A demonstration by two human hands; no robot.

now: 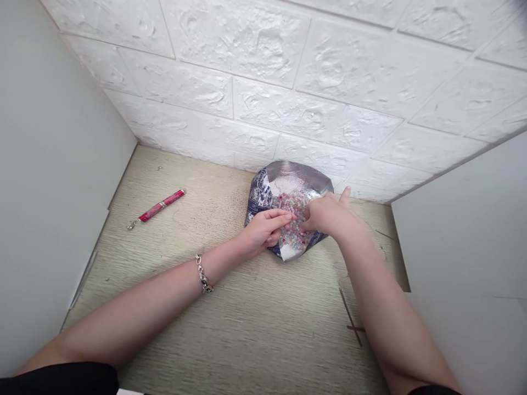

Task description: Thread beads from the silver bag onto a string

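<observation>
A pile of small beads [294, 233], in pink, red, white and clear tones, lies in an opened-out pouch [296, 170] with a silver lining and a dark blue printed outside. Over the pouch's left part, my left hand [265, 230] is closed in a pinch, thumb against forefinger; what sits at its fingertips is too small to make out. My right hand [327, 216] dips into the beads from the right. Its thumb and forefinger point down close together among them, the little finger is raised, and whatever they pinch is hidden.
A red pen-like stick [162, 205] with a silver band and metal end lies on the wooden surface [230, 307] at left. Behind the pouch rises a white brick-patterned wall [263, 99]. Pale panels [53, 153] close off the left and right sides.
</observation>
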